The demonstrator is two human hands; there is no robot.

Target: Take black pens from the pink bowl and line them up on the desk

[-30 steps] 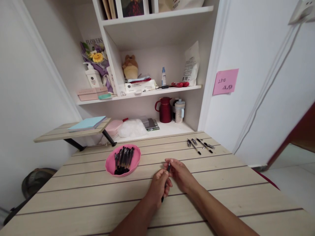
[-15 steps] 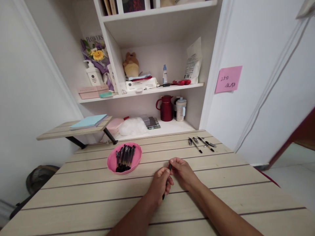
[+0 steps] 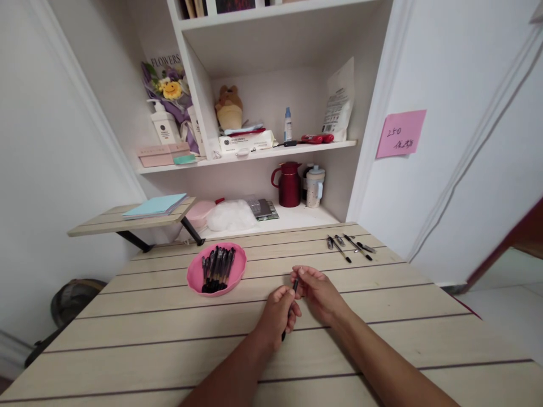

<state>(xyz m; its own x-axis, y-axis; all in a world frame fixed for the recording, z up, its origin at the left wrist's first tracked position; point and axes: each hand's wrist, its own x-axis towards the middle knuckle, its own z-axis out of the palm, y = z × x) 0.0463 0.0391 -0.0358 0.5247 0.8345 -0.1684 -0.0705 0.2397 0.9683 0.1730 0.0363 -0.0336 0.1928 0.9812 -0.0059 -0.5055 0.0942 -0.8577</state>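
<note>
In the head view, my left hand (image 3: 278, 314) is closed around a slim black pen (image 3: 296, 284). The pen is tilted, with its dark lower end poking out below the fist. My right hand (image 3: 317, 289) pinches at the pen's upper end with thumb and fingers; the exact contact is partly hidden. To the left, a pink scalloped dish (image 3: 195, 282) holds several black pens (image 3: 218, 268) lying side by side. Farther right on the table lie several pen parts (image 3: 360, 249), black-tipped barrels and loose caps among them.
A small raised shelf (image 3: 106, 221) with blue paper (image 3: 155, 206) stands at the table's back left. Behind the slatted table (image 3: 169, 362) are a red jug (image 3: 289, 185), a pale cup (image 3: 314, 187) and a white plastic bag (image 3: 231, 216). A pink note (image 3: 401, 134) is on the wall.
The camera view has shifted slightly. Both hands stay together on the pen, and the right fingers have moved very little at its upper end.
</note>
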